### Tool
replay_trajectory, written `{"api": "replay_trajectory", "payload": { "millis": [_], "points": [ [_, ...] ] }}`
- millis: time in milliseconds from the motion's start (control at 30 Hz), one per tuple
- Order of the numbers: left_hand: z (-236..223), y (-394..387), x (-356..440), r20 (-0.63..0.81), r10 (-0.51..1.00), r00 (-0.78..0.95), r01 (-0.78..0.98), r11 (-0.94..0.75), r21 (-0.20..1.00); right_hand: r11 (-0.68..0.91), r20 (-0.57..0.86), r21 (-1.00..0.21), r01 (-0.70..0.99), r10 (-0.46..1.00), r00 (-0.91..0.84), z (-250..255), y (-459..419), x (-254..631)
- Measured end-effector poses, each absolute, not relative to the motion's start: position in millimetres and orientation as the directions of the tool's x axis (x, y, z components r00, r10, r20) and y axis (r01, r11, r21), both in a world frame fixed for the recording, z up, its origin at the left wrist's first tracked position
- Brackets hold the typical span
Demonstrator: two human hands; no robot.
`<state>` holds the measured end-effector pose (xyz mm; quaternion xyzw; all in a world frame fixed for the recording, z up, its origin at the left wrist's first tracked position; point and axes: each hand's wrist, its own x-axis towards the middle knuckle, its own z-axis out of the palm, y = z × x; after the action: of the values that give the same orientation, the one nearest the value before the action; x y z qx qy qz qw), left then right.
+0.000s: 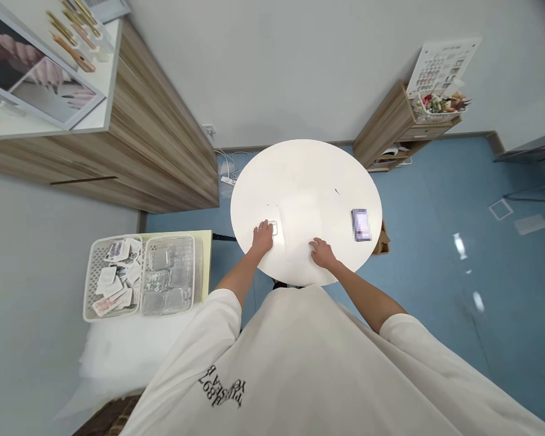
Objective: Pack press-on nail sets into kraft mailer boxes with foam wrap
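My left hand (pixel 263 237) lies on the round white table (pixel 306 166) with its fingers stretched forward. Right beside its fingers is a small, pale, square-outlined object (pixel 274 227); whether the fingertips touch it I cannot tell. A faint pale sheet-like patch shows around this spot. My right hand (pixel 322 252) rests near the table's front edge, fingers apart and pointing left, holding nothing that I can see. Toward the right rim lies a phone-like rectangle (pixel 361 225), blurred by pixelation. A tiny dark sliver (pixel 337 192) lies farther back.
On the left, a white basket (pixel 87 284) holds cards and packets, and another basket (pixel 191 245) holds clear boxes. A tall wooden cabinet (pixel 163 133) stands at the back left. A small wooden cabinet (pixel 386 124) with a flower basket (pixel 440 109) stands at the back right.
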<state>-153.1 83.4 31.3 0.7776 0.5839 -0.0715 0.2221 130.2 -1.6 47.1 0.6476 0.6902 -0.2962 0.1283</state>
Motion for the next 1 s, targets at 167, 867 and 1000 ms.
{"api": "replay_trajectory", "payload": {
  "millis": [167,867,1000],
  "points": [
    [24,97,-164,-0.363,0.859,0.361,0.925,-0.282,0.254,-0.046,-0.589,-0.203,0.978,0.803,-0.084,47,-8,125],
    [44,87,-128,-0.244,0.829,0.504,0.836,-0.396,0.380,-0.084,-0.575,-0.166,0.982,0.818,-0.027,50,-27,144],
    [44,80,-91,-0.275,0.789,0.550,0.808,-0.418,0.415,-0.008,-0.562,-0.205,0.979,0.820,-0.111,46,-24,157]
  ]
}}
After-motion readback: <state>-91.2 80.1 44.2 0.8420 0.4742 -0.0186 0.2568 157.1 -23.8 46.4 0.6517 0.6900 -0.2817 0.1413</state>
